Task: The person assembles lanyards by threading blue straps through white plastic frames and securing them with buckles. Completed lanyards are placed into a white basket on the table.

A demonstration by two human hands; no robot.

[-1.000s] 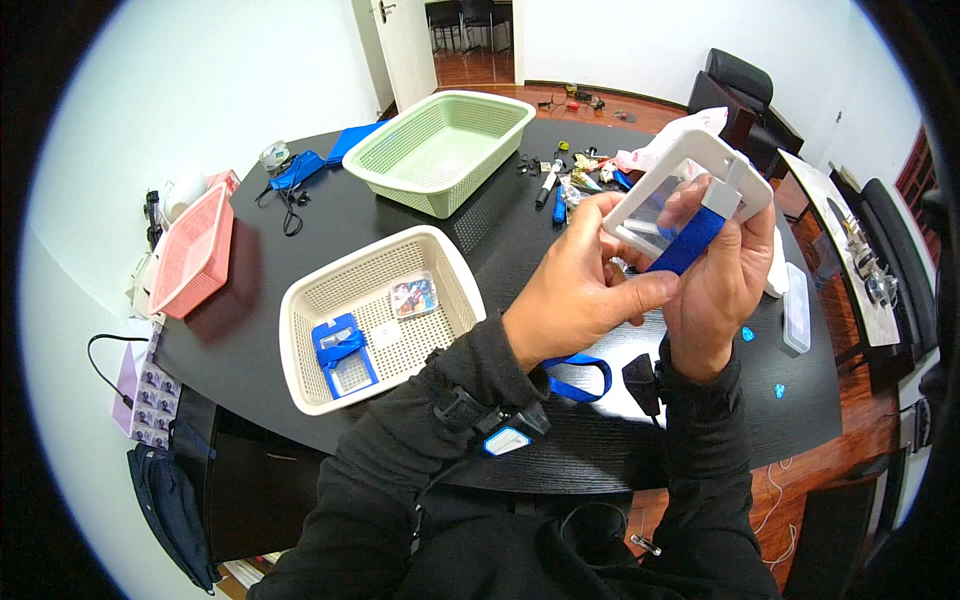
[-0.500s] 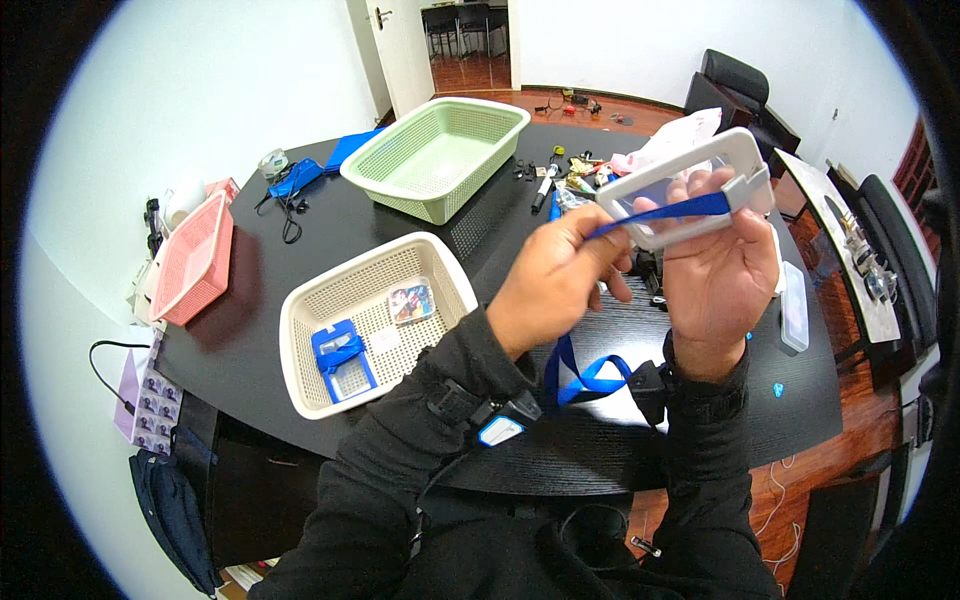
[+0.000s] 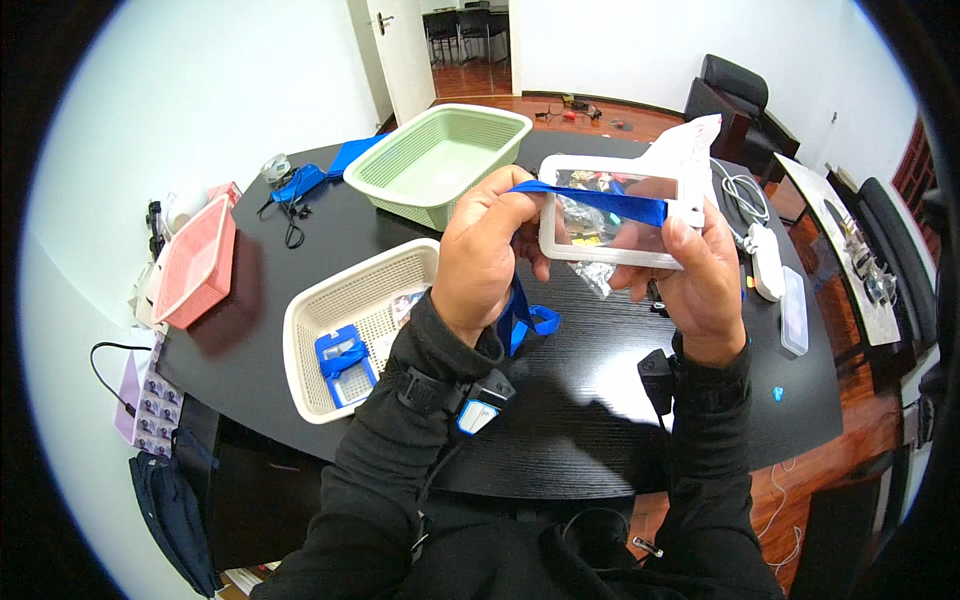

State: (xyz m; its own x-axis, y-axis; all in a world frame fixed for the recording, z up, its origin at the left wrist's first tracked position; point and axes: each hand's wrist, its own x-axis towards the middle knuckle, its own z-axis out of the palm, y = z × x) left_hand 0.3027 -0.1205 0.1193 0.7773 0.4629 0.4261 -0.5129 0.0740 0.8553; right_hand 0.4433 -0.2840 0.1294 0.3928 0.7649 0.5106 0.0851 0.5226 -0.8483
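Fingers of our left hand pinch the blue lanyard, drawn across the clear badge holder gripped in our right hand above the tabletop; we judge threading underway, needing steady tension next.

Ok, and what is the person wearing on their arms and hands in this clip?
Both hands are bare: no gloves on the left hand or the right hand. Long black sleeves cover both forearms to the wrists. A black strap circles the left sleeve near the wrist, carrying a small blue and white device. A small black device sits beside the right cuff.
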